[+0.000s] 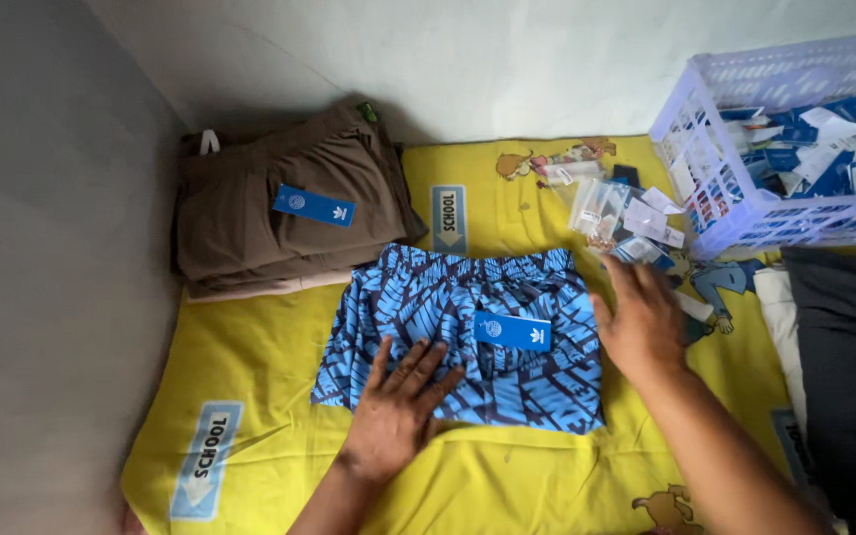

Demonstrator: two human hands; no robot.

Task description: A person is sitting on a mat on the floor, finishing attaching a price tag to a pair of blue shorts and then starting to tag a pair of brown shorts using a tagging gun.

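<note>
Folded blue patterned shorts (pixel 428 307) with a dark zigzag print lie on a yellow printed mat (pixel 279 396). A blue tag (pixel 512 331) rests on top of them. My left hand (pixel 398 401) lies flat on the lower left part of the shorts, fingers spread. My right hand (pixel 641 322) presses flat on the shorts' right edge, fingers pointing away from me. Neither hand grips anything.
A stack of folded brown garments (pixel 279 203) with a blue tag (pixel 314 205) sits at the mat's far left. A lilac plastic basket (pixel 735 198) full of blue and white tags stands far right. Small clear bags and tags (pixel 616 218) lie beside it. Dark fabric (pixel 849 367) lies at right.
</note>
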